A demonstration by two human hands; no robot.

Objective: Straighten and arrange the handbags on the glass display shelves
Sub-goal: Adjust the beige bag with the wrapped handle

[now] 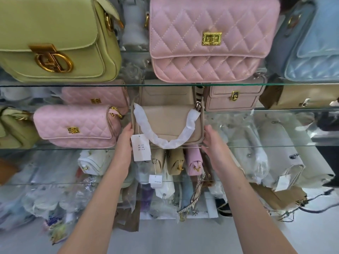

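Observation:
A beige handbag (170,123) stands at the front of the middle glass shelf (256,146). Its handle is wrapped in white paper and a white price tag (140,147) hangs from it. My left hand (124,142) holds the bag's left side and my right hand (212,140) holds its right side, fingers curled round the edges. A pink quilted bag (77,125) sits just to its left, with another pink one (95,96) behind. More beige bags (233,98) stand behind it.
On the top shelf (128,85) stand a green bag (55,39), a pink quilted bag (211,37) and a blue bag (311,44). Plastic-wrapped bags (256,147) lie on the shelf to the right. Lower shelves hold several small bags and wrapped stock.

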